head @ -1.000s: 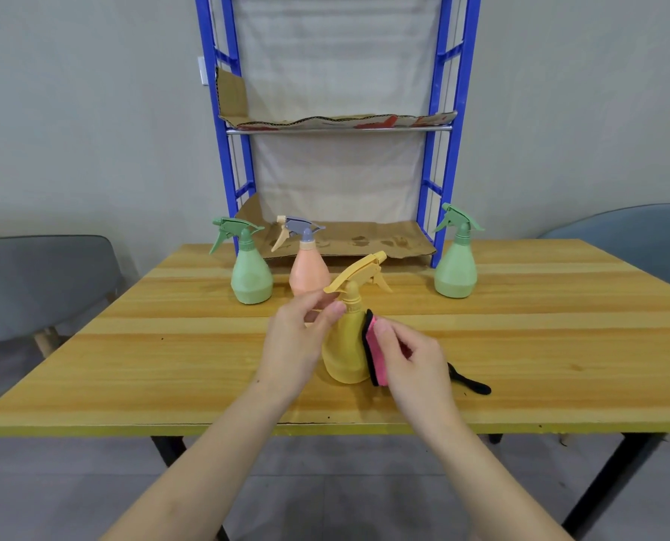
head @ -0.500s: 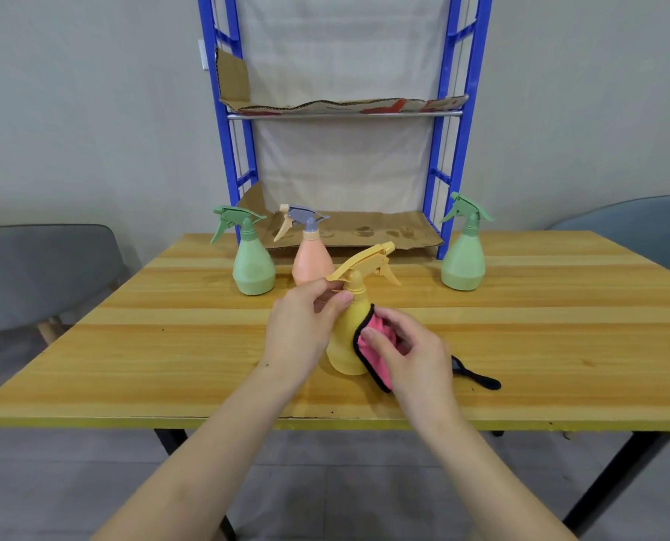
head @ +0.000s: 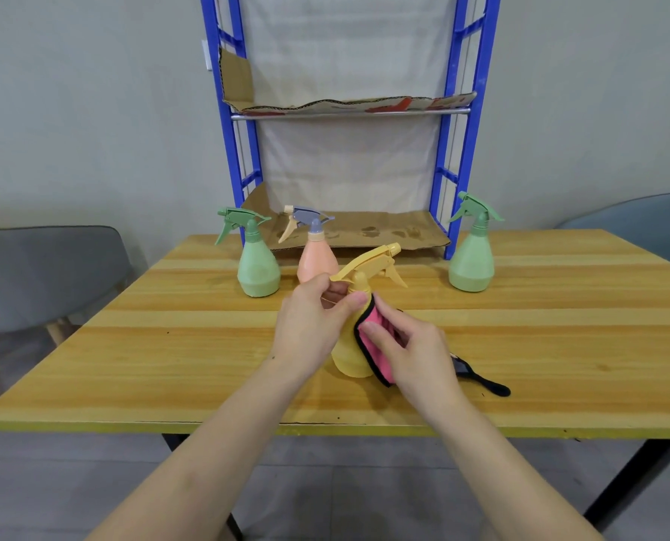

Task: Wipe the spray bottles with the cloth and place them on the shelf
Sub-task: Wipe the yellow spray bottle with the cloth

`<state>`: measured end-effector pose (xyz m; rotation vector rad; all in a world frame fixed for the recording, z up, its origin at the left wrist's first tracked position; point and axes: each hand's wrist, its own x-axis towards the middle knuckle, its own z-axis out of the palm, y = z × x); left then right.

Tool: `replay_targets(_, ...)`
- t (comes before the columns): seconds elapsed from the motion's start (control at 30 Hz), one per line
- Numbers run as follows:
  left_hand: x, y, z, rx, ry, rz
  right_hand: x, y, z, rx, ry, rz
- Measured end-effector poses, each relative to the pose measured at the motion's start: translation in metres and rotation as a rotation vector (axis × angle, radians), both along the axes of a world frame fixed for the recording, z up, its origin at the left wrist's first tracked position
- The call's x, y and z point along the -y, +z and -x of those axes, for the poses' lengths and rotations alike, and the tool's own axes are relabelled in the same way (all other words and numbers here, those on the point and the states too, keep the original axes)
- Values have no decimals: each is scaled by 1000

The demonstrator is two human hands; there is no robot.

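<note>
Now, left hand (head: 310, 320) in pinch on yellow bottle (head: 345, 355) neck, right hand (head: 417, 347) fast around pink cloth (head: 380, 363).

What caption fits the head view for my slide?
Left hand grips the yellow spray bottle by its neck while right hand holds the pink cloth against its side.

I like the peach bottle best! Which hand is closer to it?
The left hand. It grips the neck of the yellow bottle just in front of the peach bottle. The right hand holds the pink cloth farther right, nearer the camera.
</note>
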<state>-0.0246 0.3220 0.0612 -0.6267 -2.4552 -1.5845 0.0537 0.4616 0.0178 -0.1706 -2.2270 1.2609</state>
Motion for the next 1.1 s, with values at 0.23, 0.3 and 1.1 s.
replay_targets(0.23, -2, -8, -4, -43, 4, -35, -27, -15, -16, 196, 32, -148)
replay_targets(0.3, -3, -8, -4, -53, 5, -35, -24, -16, -16, 172, -4, -115)
replay_targets(1.1, -2, -19, 9, -133, -57, -15, 9, 3, 8, 24, -66, -174)
